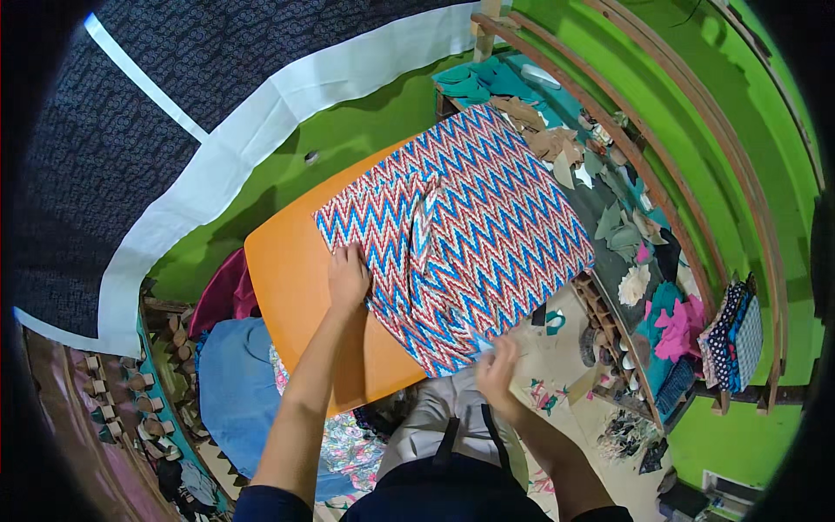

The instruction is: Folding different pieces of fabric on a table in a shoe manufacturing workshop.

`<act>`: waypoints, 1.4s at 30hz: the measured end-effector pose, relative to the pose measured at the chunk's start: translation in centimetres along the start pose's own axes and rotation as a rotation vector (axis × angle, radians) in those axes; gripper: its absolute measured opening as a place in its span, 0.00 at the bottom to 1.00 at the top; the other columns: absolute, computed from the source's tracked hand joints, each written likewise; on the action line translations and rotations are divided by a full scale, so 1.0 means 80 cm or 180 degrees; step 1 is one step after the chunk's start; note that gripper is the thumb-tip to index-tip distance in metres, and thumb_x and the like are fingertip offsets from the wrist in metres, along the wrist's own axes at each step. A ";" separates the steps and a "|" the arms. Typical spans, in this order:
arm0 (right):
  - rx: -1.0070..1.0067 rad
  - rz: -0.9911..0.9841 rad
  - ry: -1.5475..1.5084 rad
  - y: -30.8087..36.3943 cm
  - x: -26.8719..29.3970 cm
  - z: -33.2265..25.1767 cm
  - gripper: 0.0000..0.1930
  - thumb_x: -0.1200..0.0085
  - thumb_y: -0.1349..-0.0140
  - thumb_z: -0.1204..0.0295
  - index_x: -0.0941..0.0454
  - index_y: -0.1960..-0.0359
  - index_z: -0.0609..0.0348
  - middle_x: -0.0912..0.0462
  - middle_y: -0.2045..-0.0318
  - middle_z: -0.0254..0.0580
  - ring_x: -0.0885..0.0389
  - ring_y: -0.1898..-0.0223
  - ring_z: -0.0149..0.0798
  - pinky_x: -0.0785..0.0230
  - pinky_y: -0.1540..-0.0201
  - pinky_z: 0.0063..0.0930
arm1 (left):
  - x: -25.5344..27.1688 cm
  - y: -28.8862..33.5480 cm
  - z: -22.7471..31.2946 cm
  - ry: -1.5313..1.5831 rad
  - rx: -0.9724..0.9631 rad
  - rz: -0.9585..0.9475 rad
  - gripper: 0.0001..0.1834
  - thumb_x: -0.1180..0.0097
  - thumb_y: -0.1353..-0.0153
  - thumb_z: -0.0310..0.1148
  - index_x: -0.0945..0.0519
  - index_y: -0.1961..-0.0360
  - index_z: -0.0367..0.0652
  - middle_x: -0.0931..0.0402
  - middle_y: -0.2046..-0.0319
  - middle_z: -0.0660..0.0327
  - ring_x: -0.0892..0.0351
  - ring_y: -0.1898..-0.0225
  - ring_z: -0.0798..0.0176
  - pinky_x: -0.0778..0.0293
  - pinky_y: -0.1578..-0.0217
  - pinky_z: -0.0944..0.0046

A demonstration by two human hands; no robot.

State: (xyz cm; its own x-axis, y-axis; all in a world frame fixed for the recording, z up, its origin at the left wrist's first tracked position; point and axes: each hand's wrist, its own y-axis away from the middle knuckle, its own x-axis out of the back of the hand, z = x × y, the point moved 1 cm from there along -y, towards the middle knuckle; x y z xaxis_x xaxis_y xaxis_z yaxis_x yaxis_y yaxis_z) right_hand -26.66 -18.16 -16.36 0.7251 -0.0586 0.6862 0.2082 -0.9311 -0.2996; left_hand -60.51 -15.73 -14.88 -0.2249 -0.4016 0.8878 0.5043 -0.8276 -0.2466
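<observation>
A cloth with a blue, red and white zigzag pattern (513,209) lies over an orange tabletop (291,261). Rumpled folds run through its left and near parts, while the far right part is flatter. At the cloth's left edge, my left hand (348,280) has its fingers bent down onto the fabric, holding that edge. My right hand (498,372) is at the near edge, fingers closed on the cloth's border. A pale bluish patch shows at those fingertips, too blurred to tell whether it is cloth or something else.
Dark patterned fabric with a white border (226,157) spans the upper left. Blue cloth (235,370) and floral cloth (352,448) lie beside the orange top. Scraps (622,230) cover the right-hand bench. Folded fabrics (735,339) sit on a rail by the green wall (609,52).
</observation>
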 end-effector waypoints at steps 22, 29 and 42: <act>-0.0393 -0.1168 -0.0557 -0.086 0.029 -0.147 0.11 0.56 0.45 0.72 0.34 0.62 0.65 0.26 0.71 0.60 0.27 0.72 0.58 0.37 0.70 0.48 | 0.046 -0.001 -0.002 0.0438 -0.1651 -0.0981 0.16 0.48 0.61 0.23 0.28 0.65 0.40 0.28 0.63 0.54 0.30 0.56 0.53 0.35 0.56 0.56; 0.1139 -0.1007 0.1409 -0.156 0.010 -0.054 0.14 0.49 0.59 0.76 0.32 0.67 0.60 0.27 0.76 0.48 0.26 0.77 0.51 0.34 0.76 0.40 | 0.072 -0.036 0.021 0.0884 -0.0005 -0.1003 0.12 0.56 0.50 0.25 0.33 0.61 0.41 0.29 0.64 0.45 0.29 0.61 0.43 0.33 0.63 0.49; 0.0350 -0.1566 -0.0170 -0.287 -0.069 -0.028 0.19 0.61 0.52 0.80 0.30 0.56 0.61 0.28 0.57 0.56 0.33 0.51 0.52 0.44 0.47 0.35 | 0.205 -0.024 -0.101 -0.0055 0.0698 -0.0108 0.13 0.57 0.50 0.26 0.33 0.61 0.42 0.27 0.67 0.48 0.28 0.61 0.44 0.33 0.64 0.51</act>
State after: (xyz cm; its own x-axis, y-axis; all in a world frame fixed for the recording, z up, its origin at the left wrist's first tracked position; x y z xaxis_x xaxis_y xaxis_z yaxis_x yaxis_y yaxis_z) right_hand -36.91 2.70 -11.80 0.5556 0.3988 0.7295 0.5995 -0.8001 -0.0192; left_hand -71.93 -23.93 -2.98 -0.2315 -0.3665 0.9012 0.6663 -0.7347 -0.1276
